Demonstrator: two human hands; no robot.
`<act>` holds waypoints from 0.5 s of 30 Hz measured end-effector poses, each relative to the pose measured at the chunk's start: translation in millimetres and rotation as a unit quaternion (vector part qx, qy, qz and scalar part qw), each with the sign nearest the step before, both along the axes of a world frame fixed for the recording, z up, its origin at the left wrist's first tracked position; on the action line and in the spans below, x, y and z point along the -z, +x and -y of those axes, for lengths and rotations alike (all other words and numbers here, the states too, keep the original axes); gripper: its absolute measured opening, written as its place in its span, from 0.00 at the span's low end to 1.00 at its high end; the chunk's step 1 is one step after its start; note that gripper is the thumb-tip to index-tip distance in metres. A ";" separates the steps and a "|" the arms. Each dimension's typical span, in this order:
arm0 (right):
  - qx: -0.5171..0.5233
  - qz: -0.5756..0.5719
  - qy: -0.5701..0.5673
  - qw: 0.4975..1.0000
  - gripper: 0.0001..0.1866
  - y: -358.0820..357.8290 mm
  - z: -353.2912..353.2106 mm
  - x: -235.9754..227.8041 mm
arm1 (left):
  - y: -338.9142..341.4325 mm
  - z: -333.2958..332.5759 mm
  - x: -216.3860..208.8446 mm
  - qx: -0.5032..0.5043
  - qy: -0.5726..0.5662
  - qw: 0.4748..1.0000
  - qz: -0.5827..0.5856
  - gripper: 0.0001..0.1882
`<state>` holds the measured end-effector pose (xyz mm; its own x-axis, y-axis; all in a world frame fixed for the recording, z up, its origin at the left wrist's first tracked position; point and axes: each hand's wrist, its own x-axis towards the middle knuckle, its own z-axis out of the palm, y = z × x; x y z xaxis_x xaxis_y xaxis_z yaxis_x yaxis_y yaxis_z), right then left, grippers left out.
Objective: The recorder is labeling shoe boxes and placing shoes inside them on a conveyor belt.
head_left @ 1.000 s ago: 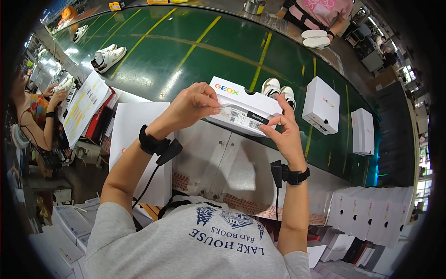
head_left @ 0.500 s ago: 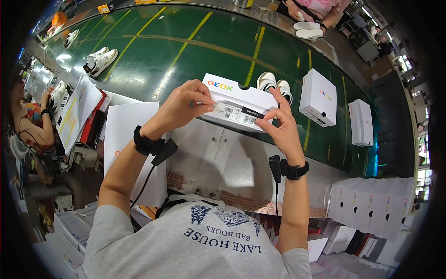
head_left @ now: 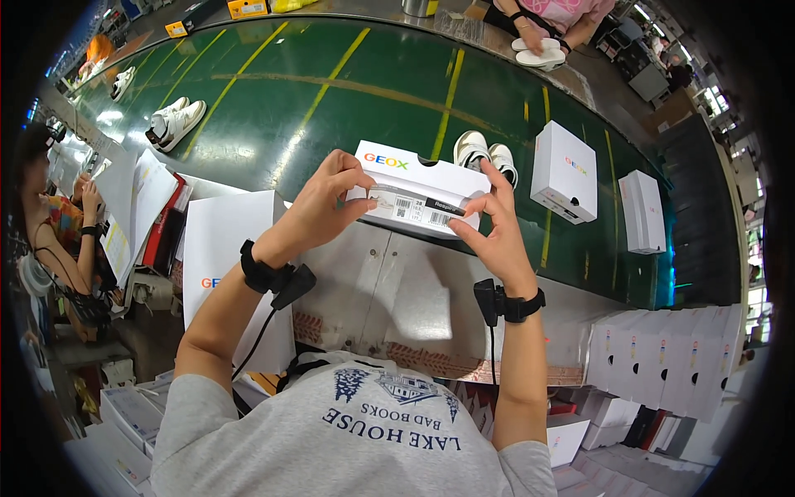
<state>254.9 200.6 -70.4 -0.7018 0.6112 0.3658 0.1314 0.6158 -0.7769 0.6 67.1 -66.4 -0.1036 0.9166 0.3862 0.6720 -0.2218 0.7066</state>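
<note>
Head view, both hands (head_left: 327, 203) (head_left: 497, 228) pinching white shoebox (head_left: 422, 186) — belt edge

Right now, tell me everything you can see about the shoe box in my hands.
The shoe box is white cardboard, long and closed, with a coloured logo on its lid and a barcode label on the end facing you. It sits at the edge of the green belt. Your left hand and right hand press the label.

1. a white shoebox (head_left: 418, 178) with a multicoloured logo is seen.
2. a white barcode label (head_left: 422, 212) carries black bars.
3. a green conveyor belt (head_left: 331, 91) is marked with yellow lines.
4. white sneakers (head_left: 486, 153) are seen.
5. black wristbands (head_left: 263, 273) are worn.
</note>
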 end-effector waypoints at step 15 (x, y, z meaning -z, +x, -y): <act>0.134 -0.085 -0.067 0.985 0.19 -9.1 1.9 24.4 | 114.4 -15.1 13.6 0.074 0.054 0.950 -0.297 0.36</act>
